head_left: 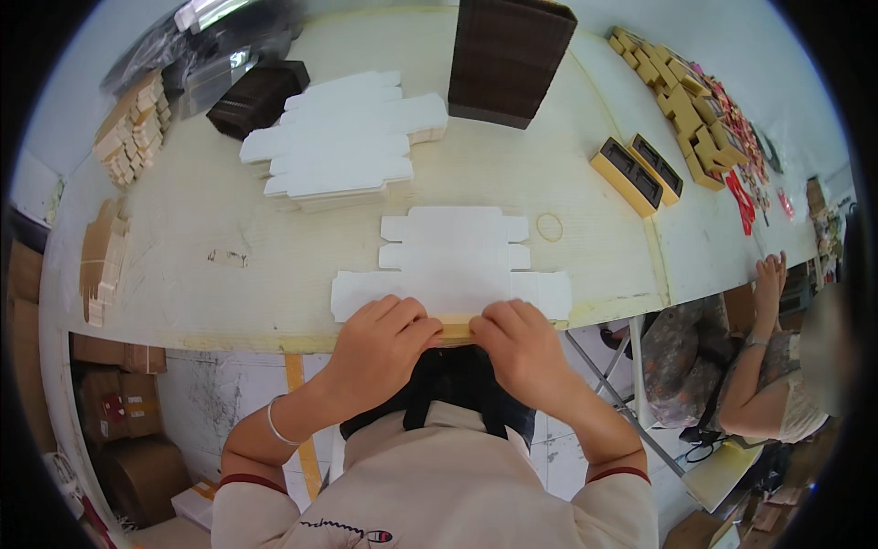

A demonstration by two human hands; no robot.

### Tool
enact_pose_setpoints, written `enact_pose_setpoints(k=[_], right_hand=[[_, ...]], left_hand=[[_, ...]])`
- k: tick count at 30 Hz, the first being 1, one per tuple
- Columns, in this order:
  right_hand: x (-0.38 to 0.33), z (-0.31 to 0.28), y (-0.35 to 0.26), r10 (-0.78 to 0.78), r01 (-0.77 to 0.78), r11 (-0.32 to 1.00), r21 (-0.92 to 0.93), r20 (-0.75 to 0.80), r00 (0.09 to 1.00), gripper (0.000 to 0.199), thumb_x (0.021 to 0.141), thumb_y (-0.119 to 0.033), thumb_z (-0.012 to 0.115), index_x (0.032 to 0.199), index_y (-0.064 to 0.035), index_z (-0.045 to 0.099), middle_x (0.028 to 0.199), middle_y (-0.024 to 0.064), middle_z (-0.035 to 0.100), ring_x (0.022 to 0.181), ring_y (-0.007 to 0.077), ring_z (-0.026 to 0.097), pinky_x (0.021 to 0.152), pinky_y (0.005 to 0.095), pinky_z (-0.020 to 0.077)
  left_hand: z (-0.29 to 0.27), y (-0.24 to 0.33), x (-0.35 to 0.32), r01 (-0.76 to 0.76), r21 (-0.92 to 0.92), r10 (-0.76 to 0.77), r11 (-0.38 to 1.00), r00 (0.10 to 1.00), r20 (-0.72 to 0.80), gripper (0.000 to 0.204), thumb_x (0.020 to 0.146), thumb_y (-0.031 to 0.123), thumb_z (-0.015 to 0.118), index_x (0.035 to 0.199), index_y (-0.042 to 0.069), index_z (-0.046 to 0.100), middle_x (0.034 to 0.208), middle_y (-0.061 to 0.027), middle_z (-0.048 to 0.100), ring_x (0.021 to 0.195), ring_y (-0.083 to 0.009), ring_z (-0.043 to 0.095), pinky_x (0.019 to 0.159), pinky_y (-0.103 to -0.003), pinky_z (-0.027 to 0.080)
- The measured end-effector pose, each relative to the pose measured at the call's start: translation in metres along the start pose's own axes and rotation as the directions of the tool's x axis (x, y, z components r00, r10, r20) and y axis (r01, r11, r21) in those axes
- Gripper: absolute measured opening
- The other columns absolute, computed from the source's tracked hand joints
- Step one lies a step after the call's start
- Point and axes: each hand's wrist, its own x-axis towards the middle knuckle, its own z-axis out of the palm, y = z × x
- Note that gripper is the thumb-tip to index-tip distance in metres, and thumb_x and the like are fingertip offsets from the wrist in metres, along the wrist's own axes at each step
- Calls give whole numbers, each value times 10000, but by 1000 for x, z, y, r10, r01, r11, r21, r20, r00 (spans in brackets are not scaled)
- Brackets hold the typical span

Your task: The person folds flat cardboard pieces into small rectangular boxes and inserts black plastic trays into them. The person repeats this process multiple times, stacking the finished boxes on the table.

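My 2 hands, left hand [382, 337] and right hand [518, 340], fingers curled, pressing the flat white carton blank's [453, 265] near edge onto the table [210, 238].

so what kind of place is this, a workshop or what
Most likely a small packaging workshop where boxes are folded by hand. Both hands, left hand and right hand, press on a flat white box blank; more blanks are stacked behind, and finished yellow boxes line the worktable.
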Motion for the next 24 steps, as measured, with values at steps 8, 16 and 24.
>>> enact_pose_setpoints(k=[8,16,24], right_hand=[[28,-14,18,163,-207,961,181,230,959,86,790,-74,662,761,-47,586,787,78,557,812,297,561,683,391,451],[-14,-36,11,12,-10,1000,22,-95,995,162,716,-119,725,705,-77,569,706,35,485,691,223,510,660,327,371],[-23,-25,-47,-246,153,945,-288,-324,913,156,663,-104,729,786,-80,635,797,-1,530,675,162,546,680,317,392]], left_hand=[[-6,-13,29,73,-20,-67,997,976,209,27,798,29,632,819,28,614,825,-91,529,807,-278,503,733,-372,404],[-13,7,10,-99,162,123,982,982,-144,156,835,206,683,889,73,621,940,-97,506,878,-282,486,776,-384,376],[4,40,-24,-100,-663,-159,742,934,-320,874,847,245,715,1442,51,105,1240,-221,478,1070,-297,503,896,-435,420]])
